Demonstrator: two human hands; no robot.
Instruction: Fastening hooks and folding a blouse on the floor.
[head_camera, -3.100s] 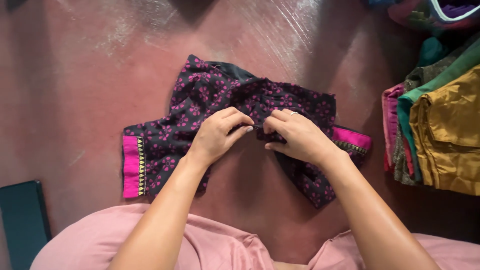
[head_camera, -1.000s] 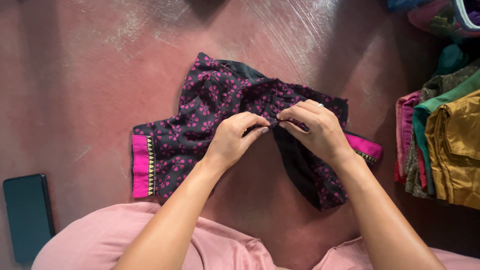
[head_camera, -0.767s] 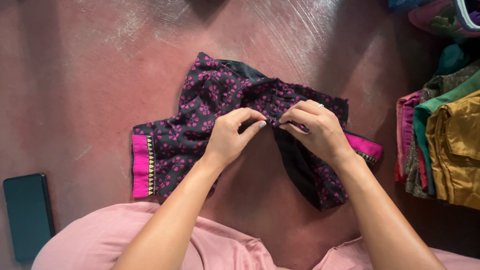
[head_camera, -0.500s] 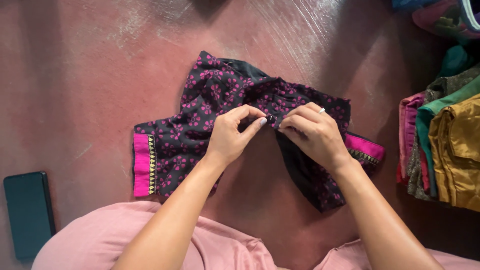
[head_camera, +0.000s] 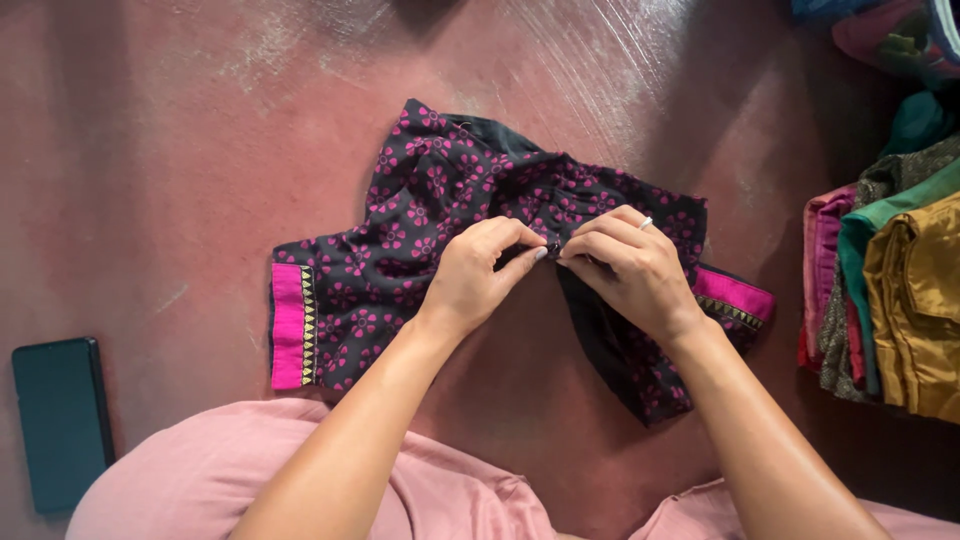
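A black blouse (head_camera: 420, 210) with pink flower print and pink sleeve bands lies spread on the reddish floor (head_camera: 150, 150). My left hand (head_camera: 478, 275) pinches the left front edge of the blouse at its middle. My right hand (head_camera: 630, 270), with a ring on one finger, pinches the right front edge right beside it. The fingertips of both hands meet at the front opening, and a small dark fastener there is mostly hidden by them. The right front panel hangs folded back, showing its black lining.
A dark phone (head_camera: 58, 420) lies on the floor at the lower left. A pile of folded garments (head_camera: 900, 300) in gold, green and pink sits at the right edge. More coloured cloth (head_camera: 890, 30) is at the top right. My pink-clad knees fill the bottom.
My two hands have stayed at the blouse's front opening, fingertips drawing closer together over the fastener. The view has shifted slightly, so the blouse and phone sit a little lower and more to the right.
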